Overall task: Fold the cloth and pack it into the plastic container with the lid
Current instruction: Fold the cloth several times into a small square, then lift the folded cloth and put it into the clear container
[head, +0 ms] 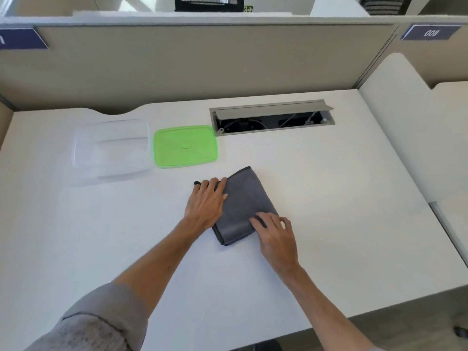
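Note:
A grey cloth [244,198] lies folded into a thick rectangle in the middle of the white desk [329,186]. My left hand [206,201] rests flat on the cloth's left edge, fingers spread. At the cloth's near right corner my right hand [274,235] presses down with its fingertips on the fabric. A clear plastic container [111,150] stands open to the far left. Its green lid [185,146] lies flat beside it, to the right and apart from the cloth.
An open grey cable hatch [272,117] is set into the desk behind the cloth. Beige partition walls [177,59] close off the back and right. The desk's near edge runs diagonally at the lower right.

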